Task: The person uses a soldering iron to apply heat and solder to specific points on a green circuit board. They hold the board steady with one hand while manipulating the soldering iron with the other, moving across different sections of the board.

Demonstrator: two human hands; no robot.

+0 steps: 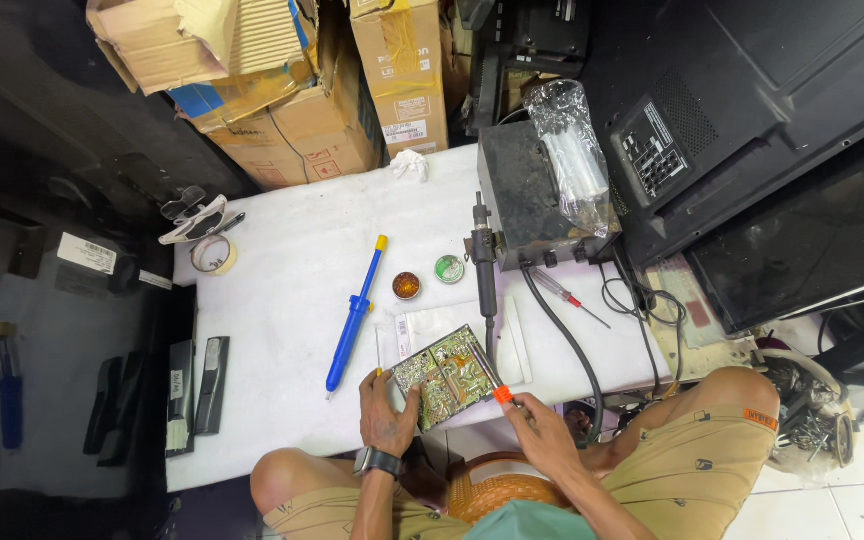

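Circuit board at lower centre, worktop edge, gripped tilted by left hand. Right hand pinched around orange-collared tool. Board best kept steady, tip kept precise.

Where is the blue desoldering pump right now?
Head view: the blue desoldering pump lies on the white table, left of the circuit board and above the left hand.

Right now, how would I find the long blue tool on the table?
Start at the white table. The blue desoldering pump lies slanted near its middle, left of the circuit board in the left hand. Nothing nearby is that blue, and it has a yellow tip.
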